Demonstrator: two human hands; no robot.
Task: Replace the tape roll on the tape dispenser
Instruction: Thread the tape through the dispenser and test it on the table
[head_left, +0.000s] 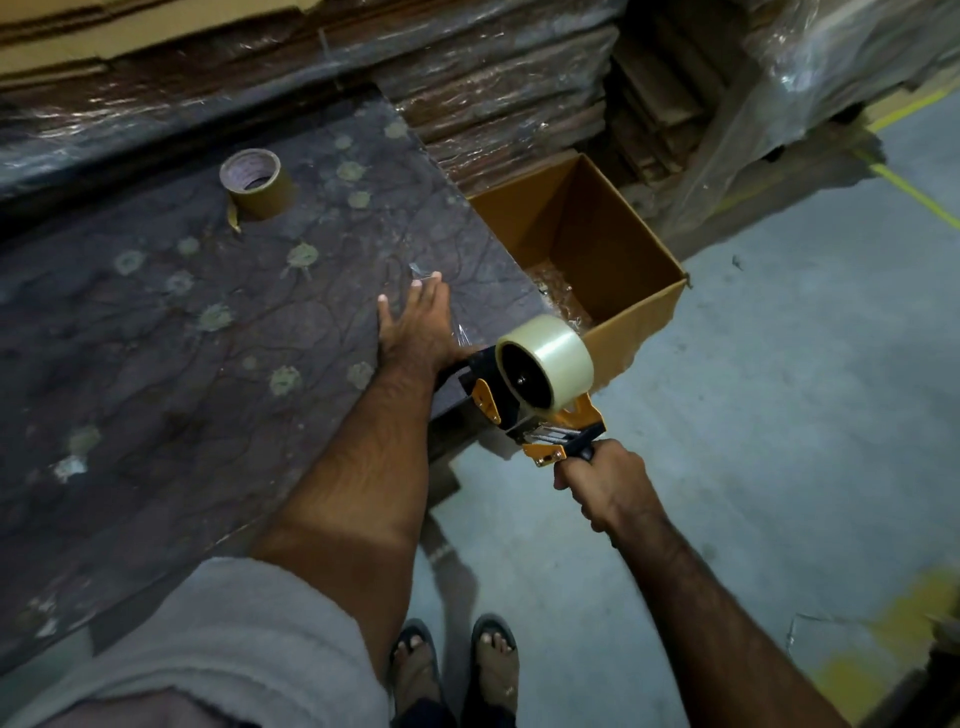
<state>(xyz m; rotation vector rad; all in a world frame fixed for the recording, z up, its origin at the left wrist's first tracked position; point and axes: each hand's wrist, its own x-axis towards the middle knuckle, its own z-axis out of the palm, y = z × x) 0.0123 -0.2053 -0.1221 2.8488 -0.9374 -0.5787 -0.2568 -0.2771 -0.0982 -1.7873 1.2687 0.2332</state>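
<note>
A black and orange tape dispenser (530, 415) carries a clear tape roll (553, 358) on its hub, held beside the corner of the dark work surface (156, 322). My right hand (605, 483) is closed around its handle. My left hand (415, 322) lies flat on the surface with fingers stretched out, and a strip of clear tape (460, 335) runs from the dispenser under it to a loose end by my fingertips. A brown tape roll (257, 182) stands on the surface at the far left, apart from both hands.
An open cardboard box (623, 322) with crumpled plastic inside sits on the floor just behind the dispenser. Stretch-wrapped stacks of flat cardboard (493, 78) rise at the back. Grey concrete floor (779, 415) with yellow lines spreads to the right. My sandalled feet (457, 670) are below.
</note>
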